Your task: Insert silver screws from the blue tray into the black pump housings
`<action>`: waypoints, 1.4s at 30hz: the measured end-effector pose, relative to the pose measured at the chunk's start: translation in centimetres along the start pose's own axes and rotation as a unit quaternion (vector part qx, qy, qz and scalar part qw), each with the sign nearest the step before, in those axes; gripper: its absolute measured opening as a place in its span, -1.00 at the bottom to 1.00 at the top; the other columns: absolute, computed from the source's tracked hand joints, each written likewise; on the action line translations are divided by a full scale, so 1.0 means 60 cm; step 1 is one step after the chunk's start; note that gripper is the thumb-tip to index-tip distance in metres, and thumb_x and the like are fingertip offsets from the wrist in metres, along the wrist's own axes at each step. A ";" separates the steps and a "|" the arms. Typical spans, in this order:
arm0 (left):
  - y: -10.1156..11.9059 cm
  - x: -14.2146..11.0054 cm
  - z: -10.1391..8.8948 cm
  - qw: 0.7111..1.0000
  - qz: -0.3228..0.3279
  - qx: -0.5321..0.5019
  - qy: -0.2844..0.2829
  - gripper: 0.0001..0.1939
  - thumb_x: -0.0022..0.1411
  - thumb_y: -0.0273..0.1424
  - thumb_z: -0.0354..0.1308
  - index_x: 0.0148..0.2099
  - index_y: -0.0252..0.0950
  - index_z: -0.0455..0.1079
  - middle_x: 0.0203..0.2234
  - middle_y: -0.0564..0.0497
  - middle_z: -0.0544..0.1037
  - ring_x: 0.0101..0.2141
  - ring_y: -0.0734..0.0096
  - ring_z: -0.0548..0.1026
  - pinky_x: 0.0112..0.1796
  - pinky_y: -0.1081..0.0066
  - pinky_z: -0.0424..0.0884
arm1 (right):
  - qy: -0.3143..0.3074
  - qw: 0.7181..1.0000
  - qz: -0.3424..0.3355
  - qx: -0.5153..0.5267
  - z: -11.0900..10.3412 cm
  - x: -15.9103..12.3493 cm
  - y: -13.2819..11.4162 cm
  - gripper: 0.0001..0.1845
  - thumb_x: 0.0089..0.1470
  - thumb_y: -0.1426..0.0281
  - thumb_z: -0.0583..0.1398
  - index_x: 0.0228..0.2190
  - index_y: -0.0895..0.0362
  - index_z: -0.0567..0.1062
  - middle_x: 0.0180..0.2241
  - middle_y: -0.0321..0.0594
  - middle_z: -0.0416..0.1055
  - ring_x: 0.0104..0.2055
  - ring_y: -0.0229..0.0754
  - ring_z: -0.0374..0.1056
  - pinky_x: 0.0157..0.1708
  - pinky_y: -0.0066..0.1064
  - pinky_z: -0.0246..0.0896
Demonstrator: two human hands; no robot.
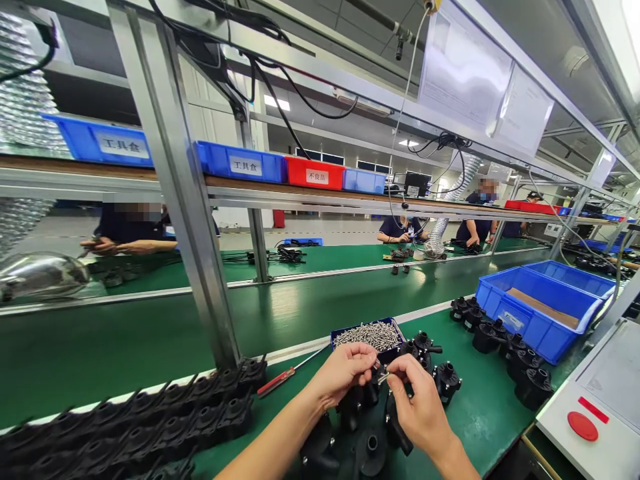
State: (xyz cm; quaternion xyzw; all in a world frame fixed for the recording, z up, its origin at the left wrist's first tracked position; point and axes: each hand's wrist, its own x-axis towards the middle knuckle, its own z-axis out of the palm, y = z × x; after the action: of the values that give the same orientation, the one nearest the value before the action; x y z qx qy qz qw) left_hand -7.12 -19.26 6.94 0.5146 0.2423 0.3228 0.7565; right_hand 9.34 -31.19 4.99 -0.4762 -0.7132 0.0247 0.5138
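A small shiny screw (383,377) sits over the black parts (371,455) on the green table, in the gap between the two hands. The right hand (417,403) has it pinched between its thumb and finger. The left hand (347,370) is just beside it, with its fingertips squeezed together, but I can't tell what is between them. From the screw, the blue tray (399,331) is at 11 o'clock, near the hands and full of more screws (367,337). A red screwdriver (277,382) lies at 9 o'clock. Farther out, between 8 and 9 o'clock, lots of black pieces (135,437) stand in rows. Between 2 and 3 o'clock, a line of black parts sits next to a big blue bin (543,341). A red button (583,427) is just past 3 o'clock. Far off, one person (133,233) works at 10 o'clock and another (387,228) at 12 o'clock.
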 end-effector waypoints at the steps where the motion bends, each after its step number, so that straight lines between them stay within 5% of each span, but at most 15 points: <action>1: 0.004 0.000 -0.006 1.000 0.008 0.020 -0.002 -0.42 -0.23 -0.13 0.65 -0.30 -0.40 0.52 -0.51 0.06 0.53 -0.64 0.69 0.29 -0.62 0.62 0.11 | -0.028 0.999 -0.016 -0.030 -0.002 -0.007 0.004 -0.87 0.42 0.46 0.05 -0.19 0.06 0.39 -0.25 -0.23 0.41 -0.22 -0.14 0.35 -0.23 -0.33 0.25; 3: 0.014 -0.003 -0.019 0.995 0.032 0.097 -0.018 -0.50 -0.14 -0.15 0.60 -0.30 -0.40 0.52 -0.51 0.02 0.57 -0.63 0.67 0.26 -0.60 0.60 0.05 | -0.091 0.988 -0.064 -0.105 -0.001 -0.024 0.013 -0.86 0.38 0.52 0.05 -0.20 0.07 0.35 -0.25 -0.22 0.41 -0.23 -0.11 0.32 -0.24 -0.29 0.18; 6: 0.032 -0.022 -0.032 0.963 0.048 0.257 -0.069 -0.67 -0.03 -0.25 0.46 -0.30 -0.39 0.56 -0.49 -0.03 0.62 -0.50 0.50 0.43 -0.45 0.54 0.27 | -0.160 0.963 -0.119 -0.184 0.006 -0.042 0.026 -0.83 0.33 0.60 0.04 -0.21 0.09 0.32 -0.24 -0.21 0.42 -0.24 -0.09 0.28 -0.24 -0.25 0.09; 12: 0.065 -0.071 -0.024 0.897 0.017 0.426 -0.117 -0.82 -0.01 -0.37 0.29 -0.33 -0.33 0.62 -0.50 0.01 0.64 -0.46 0.39 0.49 -0.42 0.50 0.31 | -0.199 0.953 -0.140 -0.182 0.007 -0.039 0.026 -0.81 0.27 0.63 0.10 -0.22 0.10 0.33 -0.22 -0.25 0.41 -0.21 -0.12 0.25 -0.17 -0.26 0.06; 29: 0.057 -0.072 -0.028 0.828 -0.024 0.545 -0.126 -0.82 -0.09 -0.41 0.46 -0.33 -0.18 0.71 -0.51 0.09 0.65 -0.46 0.37 0.48 -0.45 0.47 0.22 | -0.232 0.877 -0.278 -0.314 0.006 -0.013 0.017 -0.81 0.36 0.56 0.08 -0.32 0.17 0.42 -0.32 -0.20 0.37 -0.29 -0.11 0.20 -0.28 -0.23 0.03; 37: 0.039 -0.068 -0.027 0.809 -0.049 0.562 -0.163 -0.83 -0.14 -0.32 0.53 -0.40 -0.15 0.69 -0.55 0.08 0.64 -0.47 0.33 0.52 -0.44 0.45 0.26 | -0.170 0.955 -0.153 -0.188 -0.024 -0.045 0.013 -0.78 0.35 0.59 0.04 -0.18 0.12 0.44 -0.24 -0.18 0.44 -0.21 -0.10 0.31 -0.20 -0.24 0.20; 42: 0.031 -0.067 -0.022 0.797 -0.044 0.579 -0.165 -0.85 -0.14 -0.37 0.53 -0.41 -0.13 0.69 -0.55 0.08 0.64 -0.45 0.31 0.55 -0.43 0.46 0.27 | -0.175 0.967 -0.107 -0.149 -0.047 -0.082 0.002 -0.85 0.38 0.53 0.08 -0.19 0.06 0.41 -0.27 -0.25 0.47 -0.25 -0.13 0.36 -0.24 -0.30 0.26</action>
State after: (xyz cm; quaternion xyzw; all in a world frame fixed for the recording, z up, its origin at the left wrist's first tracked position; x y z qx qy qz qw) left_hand -11.20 -20.96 8.35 0.8911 0.2778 -0.0010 0.3588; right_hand 11.64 -35.87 2.78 -0.4568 -0.8341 -0.0539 0.3044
